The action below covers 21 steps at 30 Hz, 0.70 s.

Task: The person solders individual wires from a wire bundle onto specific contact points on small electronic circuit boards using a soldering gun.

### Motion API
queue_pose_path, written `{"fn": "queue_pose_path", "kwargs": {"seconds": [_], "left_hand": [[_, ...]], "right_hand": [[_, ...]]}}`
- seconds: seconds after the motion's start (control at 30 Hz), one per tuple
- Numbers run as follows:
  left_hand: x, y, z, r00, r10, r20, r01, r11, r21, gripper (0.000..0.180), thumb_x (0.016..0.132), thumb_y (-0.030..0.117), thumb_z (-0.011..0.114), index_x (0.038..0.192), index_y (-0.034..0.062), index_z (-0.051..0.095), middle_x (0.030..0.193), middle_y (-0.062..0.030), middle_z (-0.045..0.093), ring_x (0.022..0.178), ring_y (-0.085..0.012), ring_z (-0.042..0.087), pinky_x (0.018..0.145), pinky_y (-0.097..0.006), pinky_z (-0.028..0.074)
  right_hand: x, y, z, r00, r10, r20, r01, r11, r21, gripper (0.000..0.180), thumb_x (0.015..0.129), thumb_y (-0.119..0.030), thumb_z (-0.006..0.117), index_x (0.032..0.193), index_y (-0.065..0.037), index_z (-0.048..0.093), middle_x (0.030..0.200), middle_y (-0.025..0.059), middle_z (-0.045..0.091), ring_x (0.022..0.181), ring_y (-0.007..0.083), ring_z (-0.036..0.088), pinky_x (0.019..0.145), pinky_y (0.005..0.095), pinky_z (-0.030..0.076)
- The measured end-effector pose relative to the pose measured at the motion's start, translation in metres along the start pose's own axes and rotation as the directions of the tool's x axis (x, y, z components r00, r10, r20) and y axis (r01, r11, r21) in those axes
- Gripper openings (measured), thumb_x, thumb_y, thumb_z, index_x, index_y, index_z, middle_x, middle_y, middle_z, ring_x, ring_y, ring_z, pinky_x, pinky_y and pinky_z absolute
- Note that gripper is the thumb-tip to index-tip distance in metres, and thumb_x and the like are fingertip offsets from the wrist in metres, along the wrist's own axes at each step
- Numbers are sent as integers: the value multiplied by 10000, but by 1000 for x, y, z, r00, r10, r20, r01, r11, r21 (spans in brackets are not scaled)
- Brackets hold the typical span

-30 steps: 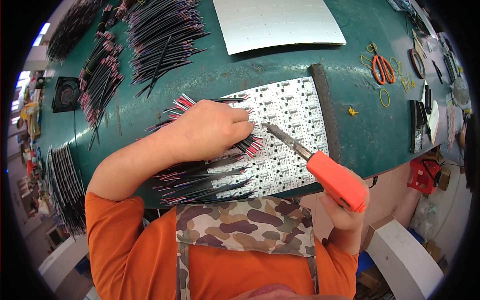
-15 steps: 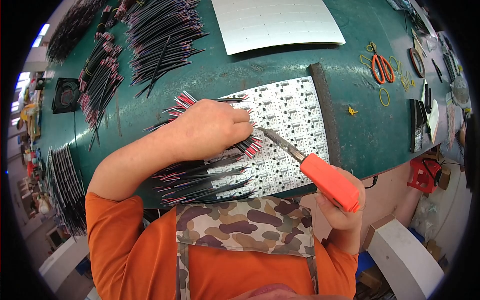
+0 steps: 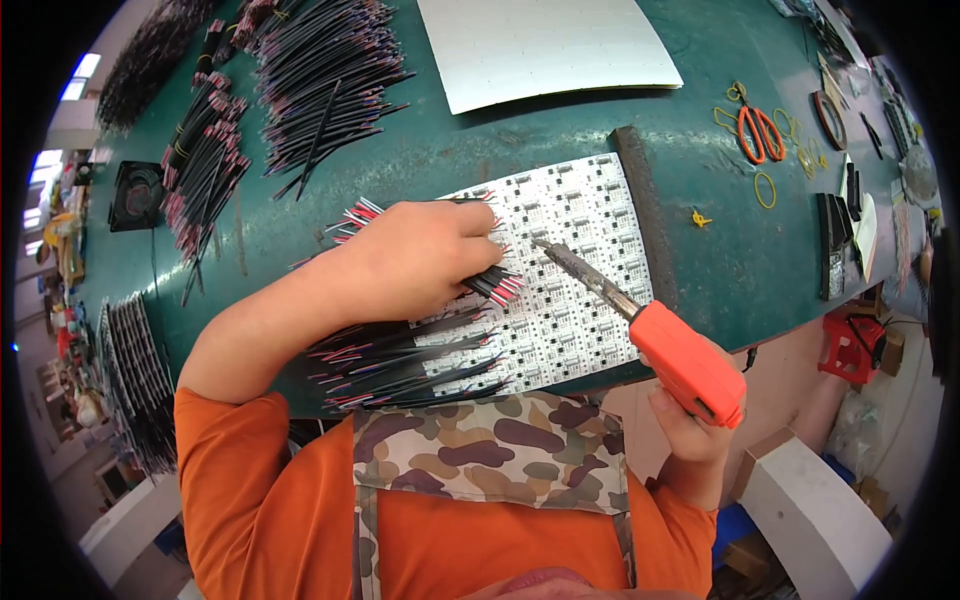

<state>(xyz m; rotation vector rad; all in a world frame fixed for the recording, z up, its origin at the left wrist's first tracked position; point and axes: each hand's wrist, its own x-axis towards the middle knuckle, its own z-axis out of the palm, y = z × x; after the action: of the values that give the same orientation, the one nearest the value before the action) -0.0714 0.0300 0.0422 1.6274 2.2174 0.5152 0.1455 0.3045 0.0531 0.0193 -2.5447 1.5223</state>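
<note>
My left hand [image 3: 425, 250] is closed round a bundle of short black cables [image 3: 497, 287] with red and white stripped ends, over the left part of a white circuit board panel [image 3: 575, 290]. My right hand [image 3: 690, 432] grips the red handle of a soldering iron [image 3: 685, 362]. Its dark tip points up-left, over the panel, a short gap from my left fingers. More black cables [image 3: 455, 345] lie in rows across the panel's near left edge. My left hand hides the ends of its thumb and fingers and part of the bundle.
A dark bar [image 3: 645, 215] borders the panel's right side. Beyond lie white sheets [image 3: 550, 50], heaped black cables [image 3: 320, 85] and bundled ones [image 3: 205, 145]. Orange-handled scissors [image 3: 760, 135] and yellow rubber bands [image 3: 765, 190] are at the right. A small black fan [image 3: 135, 195] stands left.
The soldering iron has moved right and its tip has drawn away from my left fingers. My left hand keeps the cables and has shifted only slightly.
</note>
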Motion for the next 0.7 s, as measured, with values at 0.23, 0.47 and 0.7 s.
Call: {"fn": "queue_pose_path", "kwargs": {"seconds": [0.23,0.47,0.7], "left_hand": [[1,2,-22,963,-217,-162,151,927,-343,292,751,40,768,1024,45,665,873,-105,656,758,-279,628,671,-360,496],[-1,11,-26,920,-381,-89,324,871,-370,262,782,96,789,998,52,648,811,-103,652,682,-228,614,642,-316,484],[-11,24,4,986,7,-164,1,999,52,361,692,40,722,1042,99,660,756,-53,590,671,-269,620,543,-380,480]], "right_hand": [[-3,4,-6,998,-58,24,57,998,19,448,737,-82,761,1140,47,614,1058,170,688,879,296,696,788,355,542],[-9,8,-7,999,-46,8,45,994,100,453,745,-65,755,1154,56,601,1057,176,688,891,290,699,804,359,545],[-20,8,-10,999,35,18,-37,992,123,475,740,-52,761,1170,60,593,1062,182,687,897,282,699,799,357,547]]}}
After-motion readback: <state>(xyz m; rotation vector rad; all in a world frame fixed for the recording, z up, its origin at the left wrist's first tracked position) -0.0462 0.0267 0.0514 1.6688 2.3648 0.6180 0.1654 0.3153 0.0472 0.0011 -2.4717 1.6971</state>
